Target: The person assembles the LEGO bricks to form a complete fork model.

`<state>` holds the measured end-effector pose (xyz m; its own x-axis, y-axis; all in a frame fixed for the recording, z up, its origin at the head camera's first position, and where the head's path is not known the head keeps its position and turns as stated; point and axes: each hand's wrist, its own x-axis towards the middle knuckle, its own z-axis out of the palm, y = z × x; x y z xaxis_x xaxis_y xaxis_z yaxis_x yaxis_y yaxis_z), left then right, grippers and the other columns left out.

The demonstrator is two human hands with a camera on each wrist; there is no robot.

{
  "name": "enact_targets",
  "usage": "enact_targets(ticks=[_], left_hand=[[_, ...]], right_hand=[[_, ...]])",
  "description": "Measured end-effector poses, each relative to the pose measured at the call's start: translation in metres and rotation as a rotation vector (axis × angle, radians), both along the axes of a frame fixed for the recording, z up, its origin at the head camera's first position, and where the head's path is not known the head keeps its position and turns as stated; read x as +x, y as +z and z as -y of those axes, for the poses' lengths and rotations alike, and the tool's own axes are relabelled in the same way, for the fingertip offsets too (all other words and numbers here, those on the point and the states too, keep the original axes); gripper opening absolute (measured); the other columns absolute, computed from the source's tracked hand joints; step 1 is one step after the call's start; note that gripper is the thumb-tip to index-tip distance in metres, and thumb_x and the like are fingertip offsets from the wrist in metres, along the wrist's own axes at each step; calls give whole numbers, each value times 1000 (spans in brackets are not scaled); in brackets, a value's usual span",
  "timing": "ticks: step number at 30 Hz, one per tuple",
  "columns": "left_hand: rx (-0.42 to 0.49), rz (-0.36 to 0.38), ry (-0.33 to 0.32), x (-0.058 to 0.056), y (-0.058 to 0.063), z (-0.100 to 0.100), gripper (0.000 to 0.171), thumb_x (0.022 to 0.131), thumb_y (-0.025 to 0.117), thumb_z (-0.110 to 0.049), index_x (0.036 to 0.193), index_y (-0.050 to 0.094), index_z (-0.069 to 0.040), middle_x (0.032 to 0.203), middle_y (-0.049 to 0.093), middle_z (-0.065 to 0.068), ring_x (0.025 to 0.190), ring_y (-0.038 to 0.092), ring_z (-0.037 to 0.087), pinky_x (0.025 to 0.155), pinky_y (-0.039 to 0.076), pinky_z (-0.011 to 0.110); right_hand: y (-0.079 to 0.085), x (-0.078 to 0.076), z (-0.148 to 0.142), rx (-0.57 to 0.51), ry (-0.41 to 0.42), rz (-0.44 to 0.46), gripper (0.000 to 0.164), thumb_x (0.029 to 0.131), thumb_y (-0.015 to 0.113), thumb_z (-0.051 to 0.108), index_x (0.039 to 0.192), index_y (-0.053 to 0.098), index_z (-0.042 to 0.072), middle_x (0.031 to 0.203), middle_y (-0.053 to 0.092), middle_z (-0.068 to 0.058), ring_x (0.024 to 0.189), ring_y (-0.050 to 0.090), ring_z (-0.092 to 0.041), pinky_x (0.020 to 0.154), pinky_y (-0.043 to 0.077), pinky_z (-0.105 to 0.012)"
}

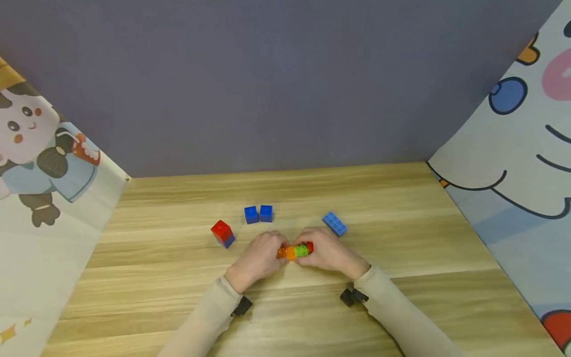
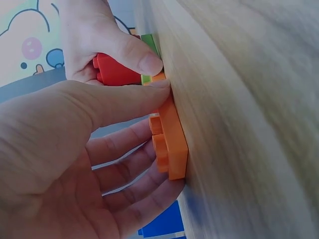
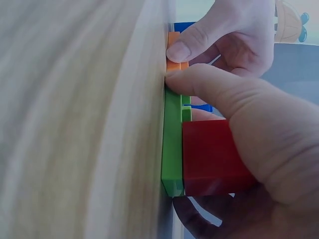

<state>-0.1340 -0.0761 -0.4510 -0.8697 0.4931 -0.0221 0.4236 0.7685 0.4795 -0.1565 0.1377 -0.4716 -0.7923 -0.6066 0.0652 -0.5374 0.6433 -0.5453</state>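
Note:
Low over the wooden table, both hands hold toy building bricks end to end. My left hand (image 1: 262, 254) pinches a flat orange brick (image 2: 175, 144), its thumb along the side facing me and the fingers behind. Thumb and fingers of my right hand (image 1: 329, 251) grip a flat green brick (image 3: 172, 142) with a taller red brick (image 3: 209, 159) on its studs. The orange and green ends meet between the two thumbs; whether they are joined or only touching, I cannot tell. The far sides of these bricks are partly hidden by the fingers.
Two small blue bricks, one left (image 1: 251, 214) and one right (image 1: 266, 213), stand beyond the hands. A red brick (image 1: 221, 229) sits atop a blue one (image 1: 228, 241) to the left. A longer blue brick (image 1: 334, 223) lies beyond the right hand. A grey wall (image 1: 276, 99) rises behind the table (image 1: 285, 317).

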Motion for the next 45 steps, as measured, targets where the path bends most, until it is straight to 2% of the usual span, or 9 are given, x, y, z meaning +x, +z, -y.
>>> enact_targets(ticks=[5, 10, 13, 17, 20, 23, 30, 39, 45], left_hand=[[17, 48, -6, -1, 3, 3, 22, 90, 85, -15, 111, 80, -7, 108, 76, 5, 99, 70, 23, 93, 59, 43], [60, 77, 30, -5, 16, 10, 27, 95, 82, -20, 118, 79, -6, 116, 77, 8, 108, 71, 27, 96, 60, 46], [98, 25, 92, -11, 26, 15, 32, 96, 81, -21, 124, 77, -5, 125, 76, 12, 115, 71, 32, 99, 60, 49], [118, -97, 143, -24, 32, 19, 35, 96, 81, -16, 127, 75, -3, 132, 73, 16, 125, 68, 38, 106, 57, 53], [90, -166, 156, -34, 33, 21, 39, 93, 82, -12, 130, 72, -1, 135, 70, 20, 129, 65, 41, 111, 54, 54], [55, -181, 168, -43, 32, 21, 44, 92, 82, -10, 133, 69, 2, 140, 67, 23, 132, 62, 44, 114, 51, 56], [-39, -105, 194, -59, 29, 23, 44, 96, 75, -6, 139, 66, 4, 148, 61, 26, 137, 58, 46, 114, 51, 56], [-91, -68, 195, -66, 24, 22, 45, 96, 71, 2, 141, 66, 0, 145, 65, 24, 131, 63, 44, 111, 54, 55], [-90, -98, 186, -66, 22, 25, 44, 95, 69, 5, 139, 67, 0, 141, 68, 23, 128, 65, 43, 109, 55, 55]], right_hand=[[0, 0, 0, 0, 6, -10, 25, 85, 88, 28, 108, 83, 19, 106, 78, 6, 95, 68, -9, 85, 58, -28], [1, 0, 0, -3, 13, -19, 26, 85, 87, 27, 108, 83, 18, 106, 78, 4, 95, 69, -11, 85, 58, -30], [1, 1, -1, 5, 13, -16, 27, 86, 87, 29, 109, 82, 17, 108, 79, 3, 97, 70, -12, 86, 59, -31], [2, 1, -1, 13, 15, -14, 28, 86, 87, 30, 110, 82, 16, 109, 79, 2, 98, 71, -13, 87, 59, -33], [3, 2, -1, 15, 14, -17, 28, 86, 87, 30, 110, 82, 16, 109, 79, 2, 97, 70, -13, 86, 59, -31], [3, 2, 0, 19, 10, -23, 29, 85, 87, 30, 110, 83, 16, 110, 79, 2, 98, 71, -13, 87, 60, -32], [4, 1, 2, 41, -2, 4, 31, 88, 87, 32, 113, 82, 16, 114, 78, 1, 104, 71, -16, 93, 60, -37], [8, 2, 2, 70, -15, 25, 35, 87, 89, 33, 117, 80, 16, 117, 78, 1, 104, 70, -15, 93, 60, -36], [13, 4, 1, 84, -12, 43, 41, 86, 90, 32, 122, 79, 17, 122, 77, 0, 109, 69, -16, 98, 59, -38]])
